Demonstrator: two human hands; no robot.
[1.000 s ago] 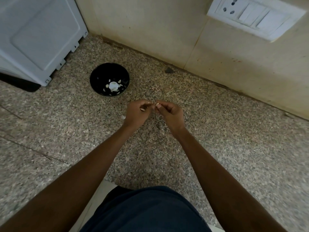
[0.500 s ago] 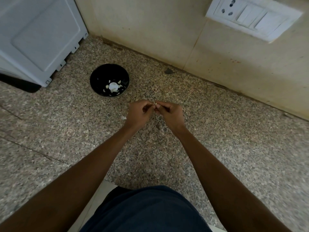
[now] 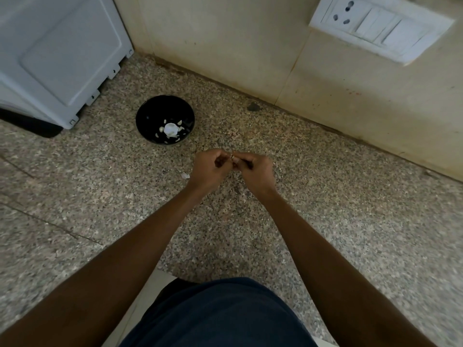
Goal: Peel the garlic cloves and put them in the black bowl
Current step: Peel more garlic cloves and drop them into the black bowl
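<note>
The speckled granite counter (image 3: pixel 350 221) filled most of the view, meeting a cream tiled wall (image 3: pixel 238 46) that ran from twelve o'clock down toward three o'clock. A white appliance (image 3: pixel 57 53) stood at ten o'clock, its corner resting on the counter, and a white switch plate (image 3: pixel 380 28) sat on the wall at one o'clock. A dark blue garment (image 3: pixel 220 314) covered the person's front at six o'clock.

The black bowl (image 3: pixel 150 113) sat on the counter at about eleven o'clock from the hands, well apart from them; pale garlic pieces (image 3: pixel 171 129) lay inside it.

Near the centre, the left hand (image 3: pixel 209 171) and right hand (image 3: pixel 255 171) met fingertip to fingertip above the counter. Both had their fingers curled, pinching between them a small garlic clove (image 3: pixel 232 157), of which only a pale sliver showed. A white scrap of peel (image 3: pixel 185 175) lay on the counter at nine o'clock, just beside the left hand.
</note>
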